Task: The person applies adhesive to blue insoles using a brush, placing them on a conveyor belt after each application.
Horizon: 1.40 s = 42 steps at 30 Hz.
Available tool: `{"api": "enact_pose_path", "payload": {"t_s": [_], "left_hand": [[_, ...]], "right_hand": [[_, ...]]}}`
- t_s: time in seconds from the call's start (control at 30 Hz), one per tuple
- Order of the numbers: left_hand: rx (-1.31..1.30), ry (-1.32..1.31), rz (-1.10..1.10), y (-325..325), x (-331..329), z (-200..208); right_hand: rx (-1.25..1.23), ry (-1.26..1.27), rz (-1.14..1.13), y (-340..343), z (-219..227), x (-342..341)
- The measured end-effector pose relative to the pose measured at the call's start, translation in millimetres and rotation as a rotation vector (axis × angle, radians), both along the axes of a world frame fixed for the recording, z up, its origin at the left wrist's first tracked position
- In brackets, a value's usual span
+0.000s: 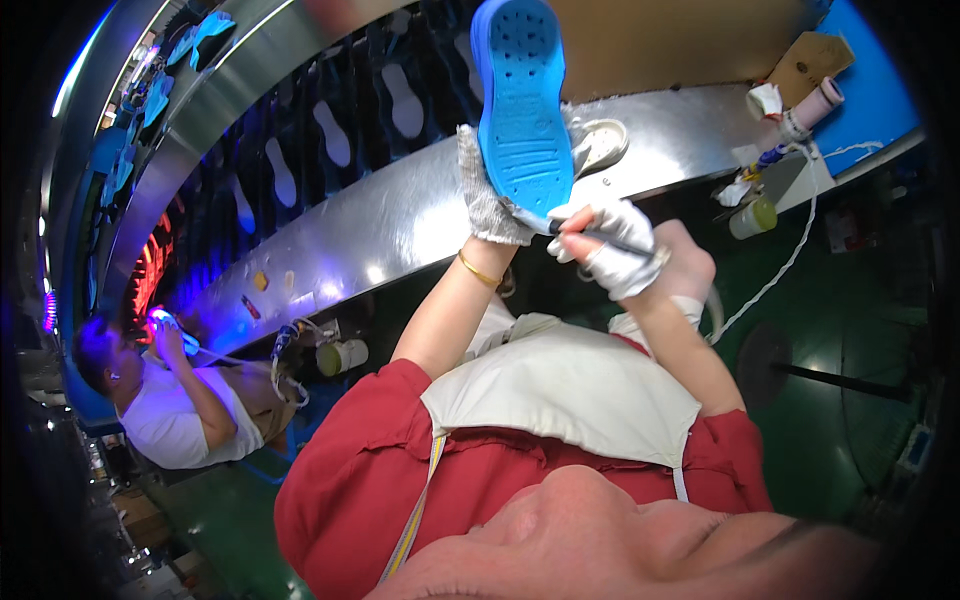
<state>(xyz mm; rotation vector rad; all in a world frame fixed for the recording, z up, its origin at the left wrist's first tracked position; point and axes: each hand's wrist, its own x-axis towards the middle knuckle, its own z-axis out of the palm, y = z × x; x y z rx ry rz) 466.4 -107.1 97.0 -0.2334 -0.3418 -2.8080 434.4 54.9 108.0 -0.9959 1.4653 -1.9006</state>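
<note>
While a blue shoe sole [527,105] is being held up before the steel workbench [400,225], its lower end is being gripped by the left hand [492,212] in a grey knitted glove; how the fingers are closing behind it cannot be told. A slim brush [612,241] is being clasped by its black handle in the curled fingers of the right hand [610,264], its tip being directed at the sole's lower end. A white oval object [602,147] is being supported by the workbench.
</note>
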Motion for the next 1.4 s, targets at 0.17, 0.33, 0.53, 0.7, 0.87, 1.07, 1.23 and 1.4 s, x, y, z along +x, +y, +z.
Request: {"api": "enact_pose_path", "payload": {"t_s": [0.17,0.33,0.53,0.7,0.87,1.07,1.23,1.4], "left_hand": [[-0.032,0.002,0.013,6,5,16],[0.056,0.129,-0.166,-9,7,12],[0.064,0.058,-0.195,-28,-5,-2],[-0.036,0.059,-0.159,-34,-4,13],[-0.133,-0.123,-0.172,-37,-10,17],[-0.381,-0.363,-0.231,-46,-23,24],[-0.492,-0.431,-0.347,-46,-24,23],[-0.594,-0.498,-0.422,-40,-27,33]], "right_hand": [[-0.064,-0.085,-0.12,1,7,-16],[0.025,-0.101,0.087,3,9,-15],[0.024,0.06,0.016,5,5,-19],[0.002,-0.006,0.1,10,13,-14],[-0.016,0.515,-0.049,-2,40,-25],[-0.011,0.737,0.053,-7,32,-34],[0.263,0.198,0.279,2,56,-43],[0.243,0.242,0.189,-2,44,-54]]}}
